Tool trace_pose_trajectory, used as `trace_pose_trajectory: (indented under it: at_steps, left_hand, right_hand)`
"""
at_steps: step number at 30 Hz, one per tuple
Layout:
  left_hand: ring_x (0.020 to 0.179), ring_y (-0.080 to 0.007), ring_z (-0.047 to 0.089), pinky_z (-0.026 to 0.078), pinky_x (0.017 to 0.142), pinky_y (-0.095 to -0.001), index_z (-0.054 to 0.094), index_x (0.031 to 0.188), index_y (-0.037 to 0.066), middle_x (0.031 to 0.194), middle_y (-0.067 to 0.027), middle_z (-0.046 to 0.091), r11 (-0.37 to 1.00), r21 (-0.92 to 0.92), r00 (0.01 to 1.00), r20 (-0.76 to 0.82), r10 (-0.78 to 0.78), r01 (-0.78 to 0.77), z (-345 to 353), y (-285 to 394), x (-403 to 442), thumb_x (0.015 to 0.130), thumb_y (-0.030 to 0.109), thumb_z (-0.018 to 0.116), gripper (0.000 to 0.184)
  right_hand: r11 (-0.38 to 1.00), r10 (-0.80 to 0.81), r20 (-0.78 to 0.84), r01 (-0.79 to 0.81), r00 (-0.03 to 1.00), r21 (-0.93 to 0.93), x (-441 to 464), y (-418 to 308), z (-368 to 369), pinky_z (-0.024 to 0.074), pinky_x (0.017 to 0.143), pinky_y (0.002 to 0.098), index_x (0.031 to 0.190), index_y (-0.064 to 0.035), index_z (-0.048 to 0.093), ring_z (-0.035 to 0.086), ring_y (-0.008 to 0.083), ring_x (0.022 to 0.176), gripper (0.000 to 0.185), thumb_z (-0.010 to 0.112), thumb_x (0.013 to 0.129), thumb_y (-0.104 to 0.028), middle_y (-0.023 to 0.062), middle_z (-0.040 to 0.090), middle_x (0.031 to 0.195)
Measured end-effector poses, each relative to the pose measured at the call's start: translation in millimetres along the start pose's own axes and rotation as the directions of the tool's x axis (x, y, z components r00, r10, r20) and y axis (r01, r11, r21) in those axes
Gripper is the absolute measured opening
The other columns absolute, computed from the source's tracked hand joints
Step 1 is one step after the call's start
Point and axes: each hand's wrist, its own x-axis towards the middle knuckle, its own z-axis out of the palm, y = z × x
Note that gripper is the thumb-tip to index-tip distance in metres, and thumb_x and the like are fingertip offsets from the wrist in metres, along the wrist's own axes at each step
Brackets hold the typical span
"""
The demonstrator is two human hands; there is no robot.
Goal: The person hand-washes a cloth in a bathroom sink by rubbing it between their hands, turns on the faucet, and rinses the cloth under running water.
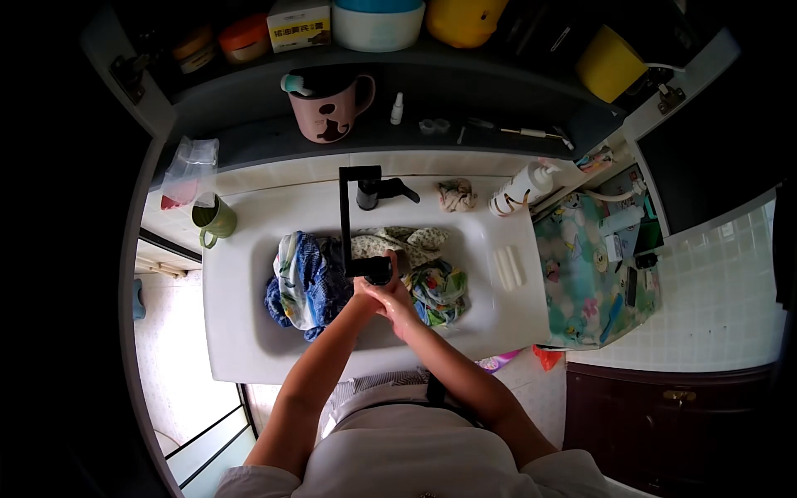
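Observation:
My left hand [365, 288] and my right hand [397, 303] press against each other at the spout of the black faucet [345, 217], above the white sink basin [264, 332]. The spout's end covers most of the fingers on both hands, so their grip is hidden. Skin on my right hand looks wet. Left of the hands lies a bunched blue and white patterned cloth [320, 278]. A green floral cloth [437, 292] is heaped to the right, and a pale speckled cloth [415, 242] lies behind them.
A pump bottle [515, 192], a crumpled cloth [457, 196] and pale bars [508, 267] rest on the sink's right side. On the left stands a green mug [214, 222]. The dark shelf [249, 143] above holds a pink mug [324, 114] and a small white bottle [397, 109].

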Motion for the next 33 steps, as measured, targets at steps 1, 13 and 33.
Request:
trace_pose_trajectory:
  at_steps: [1, 13, 33]
  left_hand:
    - [0.073, -0.0301, 0.057, 0.043, 0.065, -0.0389, 0.052, 0.095, 0.013, 0.078, -0.0147, 0.059, 1.000, -0.018, 1.000, -0.011, 0.013, -0.013, 10, -6, -4, 0.087, 0.032, 0.040, 0.023]
    - [0.093, -0.0208, 0.053, 0.041, 0.078, -0.0313, 0.057, 0.093, 0.009, 0.093, -0.0064, 0.058, 0.583, -0.772, 0.965, 0.160, -0.209, 0.254, -3, -24, -19, 0.086, 0.028, 0.047, 0.022]
    - [0.101, -0.0238, 0.050, 0.036, 0.083, -0.0386, 0.054, 0.101, 0.015, 0.105, -0.0038, 0.057, 0.918, 0.336, 0.972, -0.030, 0.232, -0.209, -7, -2, -44, 0.076, 0.022, 0.047, 0.028]
  right_hand:
    - [0.999, 0.020, -0.062, -0.021, 0.998, -0.028, 9, 3, -1, 0.0459, 0.069, 0.0272, 0.124, -0.0099, 0.038, 0.053, 0.0132, 0.098, 0.066, 0.072, 0.070, -0.029, 0.0052, 0.051, 0.112]
    - [0.970, 0.158, -0.004, -0.154, 0.987, 0.188, 52, 37, 5, 0.0422, 0.051, 0.0277, 0.095, -0.0084, 0.052, 0.053, 0.0142, 0.069, 0.045, 0.056, 0.076, -0.048, 0.0050, 0.054, 0.084]
    - [0.992, -0.048, 0.210, 0.022, 0.977, 0.124, 12, 7, -4, 0.0339, 0.092, 0.0270, 0.123, -0.0024, 0.037, 0.046, 0.0136, 0.106, 0.055, 0.064, 0.077, -0.013, 0.0091, 0.050, 0.113]
